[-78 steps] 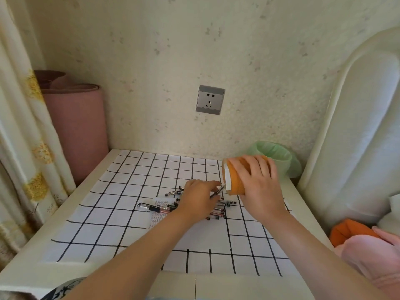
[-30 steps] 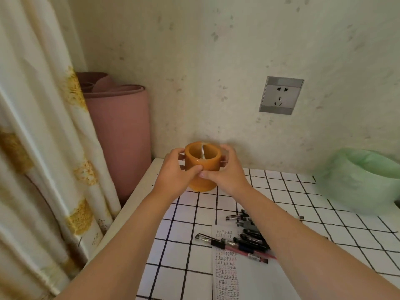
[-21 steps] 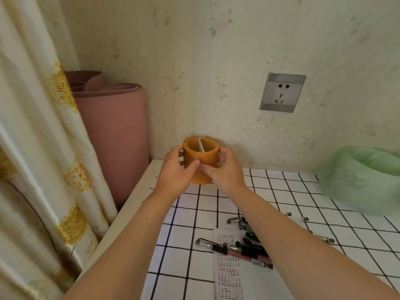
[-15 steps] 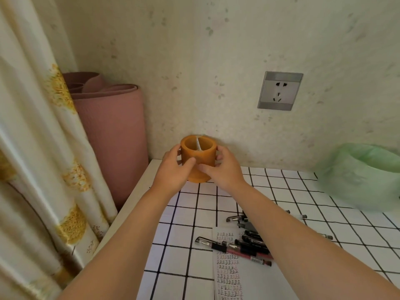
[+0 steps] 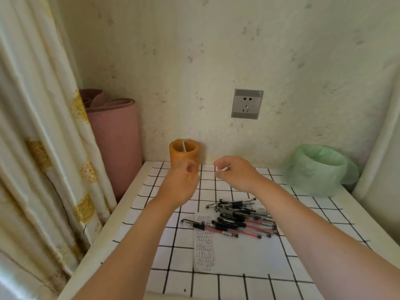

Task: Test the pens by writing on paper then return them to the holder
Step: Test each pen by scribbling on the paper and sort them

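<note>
Moved: both hands taken off the holder [image 5: 184, 153], which was gripped a moment ago; it is left standing upright.
Counts: one written paper strip [image 5: 204, 243], roughly ten pens [image 5: 236, 221] (overlapped, exact count not readable), two hands, one holder.
Paper: laid on the gridded table [image 5: 121, 215]; rows of small marks seen.
Pens: piled across the paper's far end; black grips, clear barrels, some red.
Left hand [image 5: 180, 185]: raised over the table, fingers loosely curled, nothing held; blurred.
Right hand [image 5: 236, 174]: likewise loosely curled, nothing gripped.
Holder: orange cylinder, white divider seen across the mouth; set at the table's far left by the wall, just behind the left hand, lower part covered by it.
Beyond: green-lined bin [image 5: 320, 169] at far right, socket [image 5: 246, 104] on the wall.
</note>
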Available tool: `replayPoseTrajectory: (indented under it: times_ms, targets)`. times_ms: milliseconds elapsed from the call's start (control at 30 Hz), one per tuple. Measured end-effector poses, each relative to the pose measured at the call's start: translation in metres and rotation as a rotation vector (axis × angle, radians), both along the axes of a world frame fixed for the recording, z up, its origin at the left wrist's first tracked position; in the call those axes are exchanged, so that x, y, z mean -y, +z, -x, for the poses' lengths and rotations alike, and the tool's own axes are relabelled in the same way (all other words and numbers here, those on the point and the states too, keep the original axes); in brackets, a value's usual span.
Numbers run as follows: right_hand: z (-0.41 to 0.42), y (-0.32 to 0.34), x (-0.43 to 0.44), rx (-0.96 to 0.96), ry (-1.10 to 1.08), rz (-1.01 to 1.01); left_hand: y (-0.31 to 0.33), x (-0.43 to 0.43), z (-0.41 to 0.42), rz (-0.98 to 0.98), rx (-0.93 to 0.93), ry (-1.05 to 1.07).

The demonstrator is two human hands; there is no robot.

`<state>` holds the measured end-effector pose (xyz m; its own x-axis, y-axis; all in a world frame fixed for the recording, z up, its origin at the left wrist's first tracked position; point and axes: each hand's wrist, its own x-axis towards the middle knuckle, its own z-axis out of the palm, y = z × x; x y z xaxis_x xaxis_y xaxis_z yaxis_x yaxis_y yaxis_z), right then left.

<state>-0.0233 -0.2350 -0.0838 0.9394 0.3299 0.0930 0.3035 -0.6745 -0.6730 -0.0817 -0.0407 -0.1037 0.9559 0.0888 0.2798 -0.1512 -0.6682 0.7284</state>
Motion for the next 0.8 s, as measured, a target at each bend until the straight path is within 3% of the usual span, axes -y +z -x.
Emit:
replayPoseTrajectory:
  times_ms: [167,300,400,500,667,800]
  targets:
    - [0.053,-0.017,0.038,-0.043,0.076,0.269,-0.012,0.008,0.032,-0.247,-0.216,-0.183]
    - [0.073,-0.030,0.061,-0.124,0.155,0.483,-0.017,0.008,0.047,-0.513,-0.380,-0.209]
    - [0.074,-0.034,0.064,-0.102,0.195,0.571,-0.021,0.011,0.052,-0.593,-0.433,-0.211]
    - [0.074,-0.039,0.062,-0.080,0.246,0.653,-0.021,0.014,0.052,-0.718,-0.374,-0.227]
    - [0.066,-0.042,0.058,-0.004,0.250,0.750,-0.019,0.017,0.046,-0.773,-0.399,-0.233]
    - [0.058,-0.045,0.053,-0.003,0.215,0.790,-0.021,0.014,0.044,-0.707,-0.468,-0.269]
